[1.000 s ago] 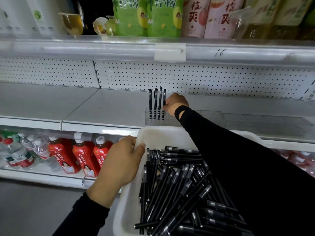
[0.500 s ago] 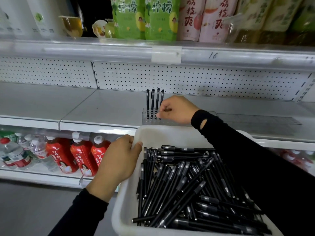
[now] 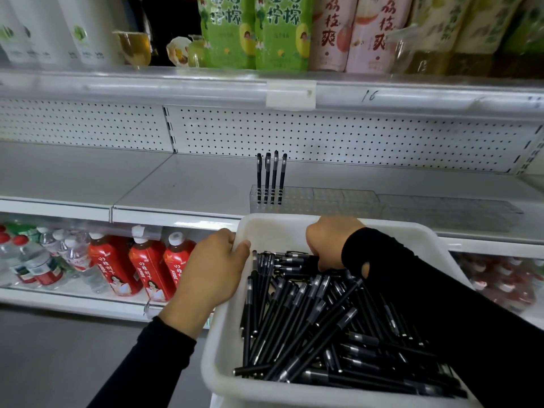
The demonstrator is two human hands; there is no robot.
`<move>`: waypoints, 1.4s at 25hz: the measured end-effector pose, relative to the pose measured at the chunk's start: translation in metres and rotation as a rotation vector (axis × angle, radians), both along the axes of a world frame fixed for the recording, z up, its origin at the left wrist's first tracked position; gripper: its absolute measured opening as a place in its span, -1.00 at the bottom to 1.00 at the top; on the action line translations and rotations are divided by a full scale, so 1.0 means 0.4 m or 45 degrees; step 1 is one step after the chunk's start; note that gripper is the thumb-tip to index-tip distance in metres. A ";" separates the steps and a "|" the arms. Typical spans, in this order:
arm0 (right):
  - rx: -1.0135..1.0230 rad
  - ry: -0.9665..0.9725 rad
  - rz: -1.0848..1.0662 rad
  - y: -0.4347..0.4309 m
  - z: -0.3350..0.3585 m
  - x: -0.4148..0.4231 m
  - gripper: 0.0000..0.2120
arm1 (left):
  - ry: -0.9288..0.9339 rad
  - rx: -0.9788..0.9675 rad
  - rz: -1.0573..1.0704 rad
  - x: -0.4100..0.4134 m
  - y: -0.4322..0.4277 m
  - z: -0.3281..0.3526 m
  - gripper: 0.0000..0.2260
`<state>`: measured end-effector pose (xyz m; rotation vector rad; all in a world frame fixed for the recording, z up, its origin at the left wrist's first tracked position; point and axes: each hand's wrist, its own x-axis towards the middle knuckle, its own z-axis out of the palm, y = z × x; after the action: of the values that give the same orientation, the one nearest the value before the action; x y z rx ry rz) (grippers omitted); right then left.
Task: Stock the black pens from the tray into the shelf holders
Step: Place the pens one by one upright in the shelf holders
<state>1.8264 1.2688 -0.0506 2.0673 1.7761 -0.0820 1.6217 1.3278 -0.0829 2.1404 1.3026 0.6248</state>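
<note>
Here, left hand [image 3: 212, 269] fingers curled over tray [image 3: 223, 363] rim, right hand [image 3: 329, 245] fingers buried among pens [image 3: 309, 319], grip hidden.

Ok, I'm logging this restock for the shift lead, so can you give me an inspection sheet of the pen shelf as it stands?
surface: grey shelf, with a clear holder near its front edge.
job's things: four black pens upright in the holder's left end; many loose pens in the white tray.
clutter: nothing seen.
grippers: left hand grips the tray's left rim; right hand reaches into the pile, fingers curled down, grip hidden.
cables: nothing seen.
surroundings: pegboard behind; drink cartons above; red bottles below.
</note>
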 end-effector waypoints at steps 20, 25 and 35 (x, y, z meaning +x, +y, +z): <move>0.675 1.023 -0.099 0.061 0.148 0.099 -0.91 | 0.010 0.038 -0.004 0.007 0.004 -0.006 -0.78; 1.046 1.193 -0.336 0.162 0.103 0.167 -0.91 | 0.000 0.040 -0.002 0.007 0.005 -0.007 -0.78; 1.160 1.052 -0.536 0.349 0.014 0.201 -0.87 | -0.053 0.044 0.004 0.009 0.000 -0.003 -0.79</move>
<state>1.9066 1.4084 -0.0451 3.4301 1.9656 -0.3423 1.6252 1.3276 -0.0839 2.1420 1.2819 0.6945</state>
